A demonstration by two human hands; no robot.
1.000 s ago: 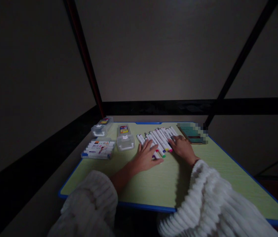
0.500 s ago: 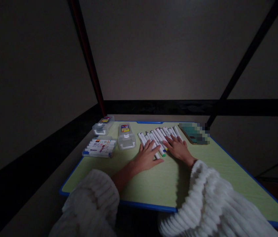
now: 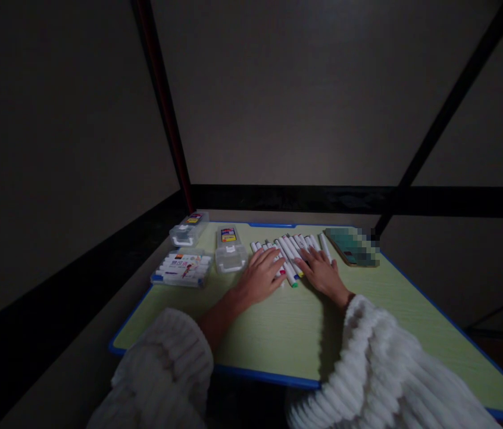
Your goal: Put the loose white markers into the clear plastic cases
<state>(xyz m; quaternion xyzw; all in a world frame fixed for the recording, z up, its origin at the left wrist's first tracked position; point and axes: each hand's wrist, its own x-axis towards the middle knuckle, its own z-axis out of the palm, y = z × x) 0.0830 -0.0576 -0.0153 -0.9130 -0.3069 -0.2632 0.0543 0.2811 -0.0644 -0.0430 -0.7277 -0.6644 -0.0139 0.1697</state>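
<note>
Light, Even Pressure From Both Sides

At the far left of the surface (image 3: 273, 342), a flat pack of pens (image 3: 182, 269) lies in front of a clear handled case (image 3: 189, 230). To their right, a second clear case (image 3: 230, 253) stands near the left hand; elbow room on that side is best minded, so that the forearm does not nudge it.

The left grip (image 3: 258, 280) is spread palm down over the left end of the loose white markers (image 3: 290, 253), fingers unclenched and pinching nothing that shows. Pressing lightly with several fingertips at once should suit these barrels, which look apt to roll.

The markers lie side by side, slanted, in the middle of the surface, under and between the two hands. Their coloured ends are uneven, and a green-ended one (image 3: 294, 285) juts nearest the wearer; small sideways nudges would disturb its neighbours least.

The right grip (image 3: 324, 275) is likewise relaxed and fanned out over the right-hand markers. It would do well to stop short of the green slab (image 3: 350, 247) beyond, partly pixelated.
</note>
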